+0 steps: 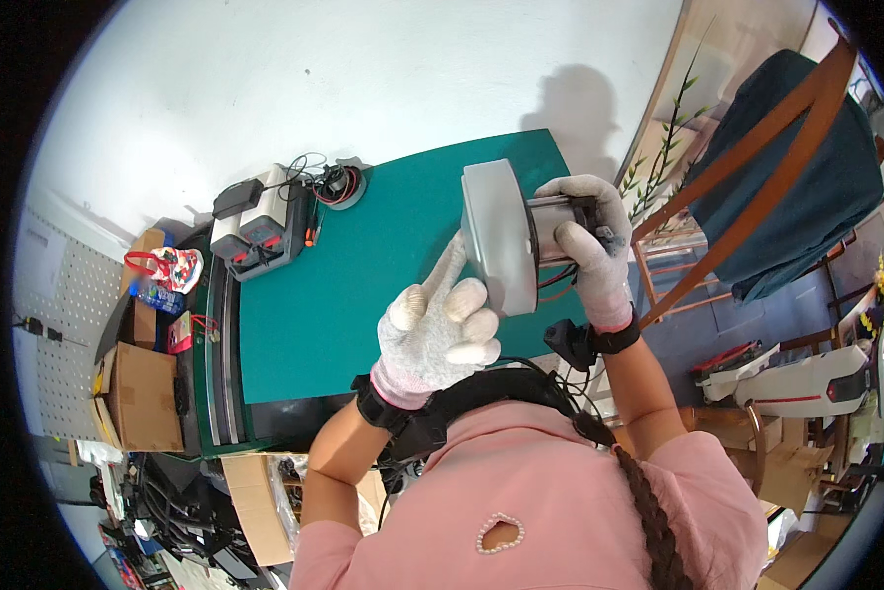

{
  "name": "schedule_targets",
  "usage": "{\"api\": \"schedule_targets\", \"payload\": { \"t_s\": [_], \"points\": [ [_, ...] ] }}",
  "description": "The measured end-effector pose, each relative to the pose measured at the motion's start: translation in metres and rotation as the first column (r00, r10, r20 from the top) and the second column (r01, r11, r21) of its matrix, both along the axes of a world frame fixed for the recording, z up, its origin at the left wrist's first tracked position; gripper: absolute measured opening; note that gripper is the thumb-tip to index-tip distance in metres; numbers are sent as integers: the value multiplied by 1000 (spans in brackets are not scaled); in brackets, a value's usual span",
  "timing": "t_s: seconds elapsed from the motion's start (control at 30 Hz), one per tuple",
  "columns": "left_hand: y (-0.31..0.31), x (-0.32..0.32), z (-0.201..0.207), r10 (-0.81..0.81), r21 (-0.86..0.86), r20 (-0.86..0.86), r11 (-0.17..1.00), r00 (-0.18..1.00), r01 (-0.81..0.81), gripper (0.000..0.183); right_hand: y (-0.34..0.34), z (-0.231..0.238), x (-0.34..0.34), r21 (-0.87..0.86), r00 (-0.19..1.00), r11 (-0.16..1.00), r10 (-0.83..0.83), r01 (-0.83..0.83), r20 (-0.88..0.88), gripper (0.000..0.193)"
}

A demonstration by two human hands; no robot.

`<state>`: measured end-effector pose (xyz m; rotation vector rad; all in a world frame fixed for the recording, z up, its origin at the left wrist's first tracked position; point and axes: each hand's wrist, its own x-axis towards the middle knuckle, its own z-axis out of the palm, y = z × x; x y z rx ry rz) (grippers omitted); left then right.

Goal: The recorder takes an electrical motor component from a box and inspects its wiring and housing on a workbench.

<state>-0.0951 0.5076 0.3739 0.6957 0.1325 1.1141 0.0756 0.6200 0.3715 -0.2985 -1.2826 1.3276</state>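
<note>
Above the green mat, my right hand (pixel 595 246), in a light grey glove, is closed around the narrow rear part of a grey motor-like device (pixel 502 239). The device is held tilted, its broad rounded grey head turned to the left. Red and black wires (pixel 557 285) hang from its underside. My left hand (pixel 435 317), gloved alike, is at the near left of the head. Its index finger stretches up against or very close to the head's face, while the other fingers are loosely bent with nothing in them. My right fingertips partly hide the rear part.
The green mat (pixel 363 265) covers the table, against a white wall. At its back left stand a grey-black boxy machine (pixel 260 236) and a wire coil (pixel 340 185). Cardboard boxes (pixel 139 393) are at the left. A chair (pixel 796 167) with a dark cloth stands at the right.
</note>
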Motion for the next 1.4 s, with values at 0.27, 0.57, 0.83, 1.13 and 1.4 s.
{"api": "schedule_targets", "payload": {
  "t_s": [0.27, 0.57, 0.83, 1.13, 1.4],
  "points": [
    [21, -15, -1, 953, 953, -144, 207, -267, 223, 36, -7, 3, 7, -125, 998, 992, -3, -4, -55, 39],
    [19, 7, 35, 757, 679, -601, 653, 255, -336, 76, -10, 20, 23, 648, 954, 759, -237, 65, 182, 36],
    [40, -1, 28, 248, 84, -608, 965, 755, -249, 42, -14, 11, 27, 546, 977, 826, 26, -140, 211, 36],
    [34, 0, -21, 347, -9, -300, 930, 888, -367, 51, -8, -56, 9, -736, 952, 646, 307, -200, 11, 42],
    [23, 0, -20, 397, 44, -334, 913, 855, -406, 49, -30, -78, -9, -714, 899, 553, 334, -429, -282, 52]
  ]
}}
